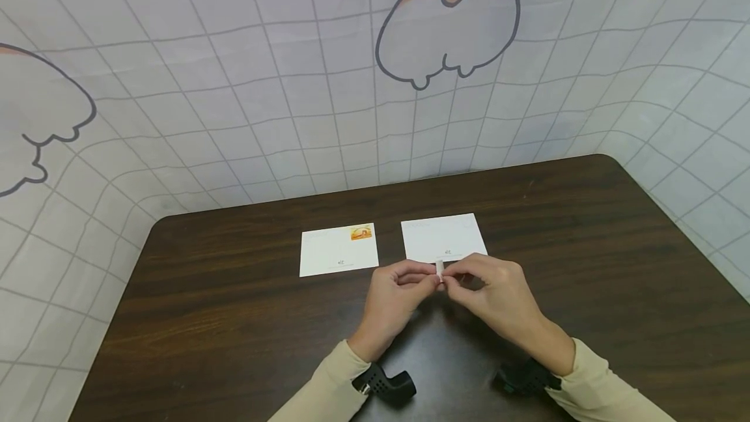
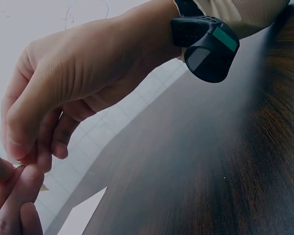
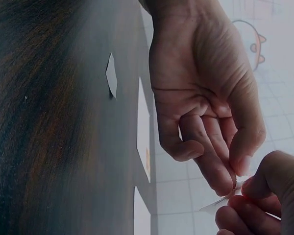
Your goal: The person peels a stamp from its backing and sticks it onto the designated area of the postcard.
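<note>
Item: one small white paper piece point(image 1: 440, 267), held up above the worktop point(image 1: 222, 318) between both hands. In the head view we find it just below the near edge of the right-hand card; in the right wrist view we note a thin, finely toothed edge.

Left hand point(image 1: 398, 295): thumb and forefinger brought together, pinching the paper piece from the left; remaining fingers curled.

Right hand point(image 1: 500, 288): thumb and forefinger likewise closed, pinching the same piece from the right. The fingertips of both hands meet or nearly meet; we cannot tell which.

Cards, two, white, flat, side by side with a gap. The left card point(image 1: 331, 256) bears an orange-and-yellow stamp point(image 1: 361, 232) at its far right corner. The right card point(image 1: 442, 236) shows a small printed mark near its near edge, partly behind the fingers.

Pale scrap point(image 3: 111, 77), one, on the worktop; we see it only in the right wrist view.

Worn articles: pale sleeves point(image 1: 328, 386), two; black wrist devices point(image 1: 389, 386), two.

Surroundings: dark wood-grain worktop with rounded far corners; white gridded cloth point(image 1: 234, 83) behind, printed with rounded cartoon animals point(image 1: 451, 31).
</note>
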Available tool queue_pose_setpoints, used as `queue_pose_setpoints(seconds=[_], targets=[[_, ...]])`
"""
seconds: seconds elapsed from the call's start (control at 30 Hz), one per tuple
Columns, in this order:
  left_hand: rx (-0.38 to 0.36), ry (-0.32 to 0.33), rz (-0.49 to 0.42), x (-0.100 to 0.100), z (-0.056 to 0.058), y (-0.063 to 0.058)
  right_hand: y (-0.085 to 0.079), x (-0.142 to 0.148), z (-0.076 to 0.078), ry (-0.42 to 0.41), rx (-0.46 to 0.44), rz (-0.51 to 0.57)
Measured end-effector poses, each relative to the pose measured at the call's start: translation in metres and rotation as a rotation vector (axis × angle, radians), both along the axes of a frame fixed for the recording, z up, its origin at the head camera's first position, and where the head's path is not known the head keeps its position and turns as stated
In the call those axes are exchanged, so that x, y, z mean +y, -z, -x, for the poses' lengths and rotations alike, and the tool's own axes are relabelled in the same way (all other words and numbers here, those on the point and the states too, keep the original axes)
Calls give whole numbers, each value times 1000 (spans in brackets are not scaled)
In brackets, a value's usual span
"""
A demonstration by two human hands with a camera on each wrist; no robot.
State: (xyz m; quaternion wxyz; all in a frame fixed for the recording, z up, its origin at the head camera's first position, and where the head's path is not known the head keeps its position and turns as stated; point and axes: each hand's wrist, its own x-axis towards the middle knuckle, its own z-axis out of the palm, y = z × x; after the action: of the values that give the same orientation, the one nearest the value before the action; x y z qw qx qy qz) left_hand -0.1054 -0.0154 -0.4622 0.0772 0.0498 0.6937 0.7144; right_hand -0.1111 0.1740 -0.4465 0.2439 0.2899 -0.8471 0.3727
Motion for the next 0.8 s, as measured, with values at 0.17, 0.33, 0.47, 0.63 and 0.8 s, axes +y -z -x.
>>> queue_pose_setpoints(seconds=[0.17,0.33,0.47,0.63,0.8], targets=[[1,21,0,1,0,0,1,0,0,-6,-28,-19],[14,39,19,2,-1,-1,3,0,1,-25,-10,-5],[28,34,49,4,-1,-2,3,1,1,-32,-6,7],[41,30,78,5,0,-1,3,1,1,-25,-14,-2],[44,36,74,4,-1,0,3,1,2,-33,-29,-15]])
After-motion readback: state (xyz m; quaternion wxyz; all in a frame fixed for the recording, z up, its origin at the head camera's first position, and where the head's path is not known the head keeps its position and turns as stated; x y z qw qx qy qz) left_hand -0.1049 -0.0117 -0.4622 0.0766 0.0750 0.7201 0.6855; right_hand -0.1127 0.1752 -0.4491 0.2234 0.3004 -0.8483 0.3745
